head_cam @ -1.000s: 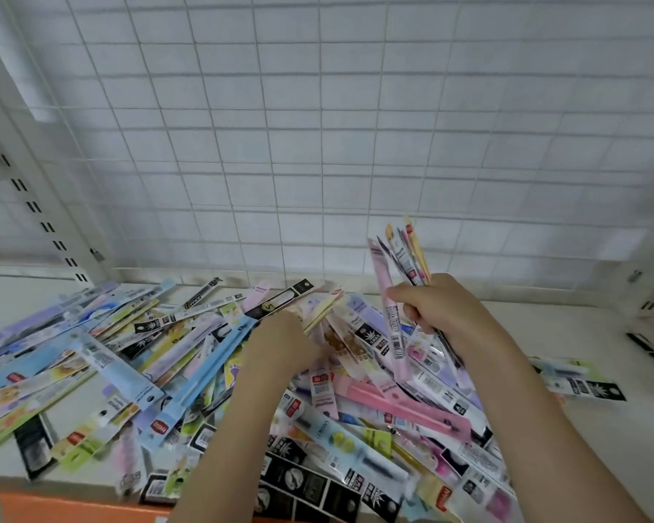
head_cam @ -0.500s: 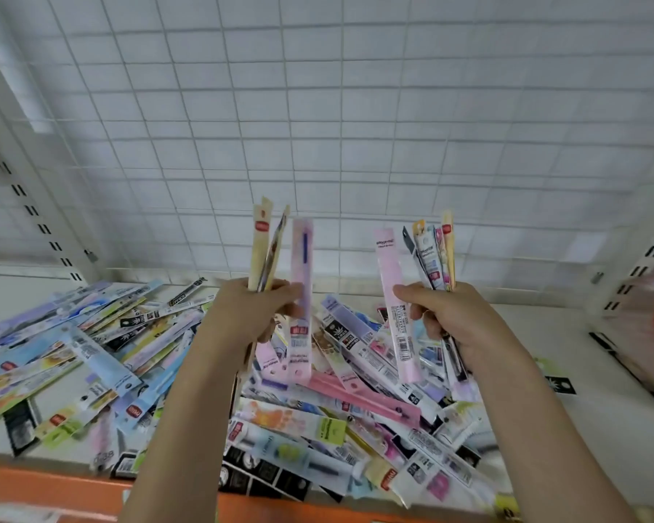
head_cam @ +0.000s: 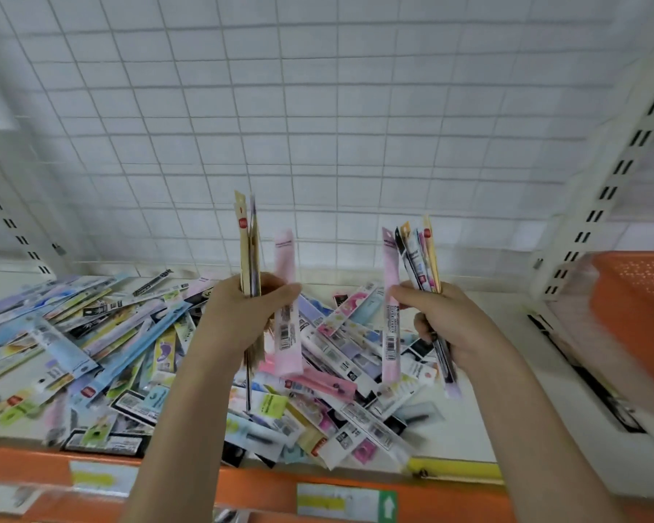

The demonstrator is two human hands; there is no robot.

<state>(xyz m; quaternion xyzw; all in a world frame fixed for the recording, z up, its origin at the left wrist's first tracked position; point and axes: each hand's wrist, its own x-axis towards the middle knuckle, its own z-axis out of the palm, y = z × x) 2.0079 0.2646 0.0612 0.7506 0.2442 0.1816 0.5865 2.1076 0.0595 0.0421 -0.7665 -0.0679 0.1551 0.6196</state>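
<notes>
A big heap of long, thin pen packets in many colours lies on a white shelf. My left hand is raised above the heap and grips a few packets upright: a yellow one, a dark one and a pink one. My right hand grips a fan of several packets, also upright, with a pink one on its left side. The two hands are level with each other and apart.
A white wire grid backs the shelf. Slotted uprights stand at the left and right. The shelf's orange front edge carries price labels. An orange basket sits on the neighbouring shelf to the right.
My left hand came up out of the heap with a few packets in its grip. Both hands then rose slightly and moved a little further apart.
</notes>
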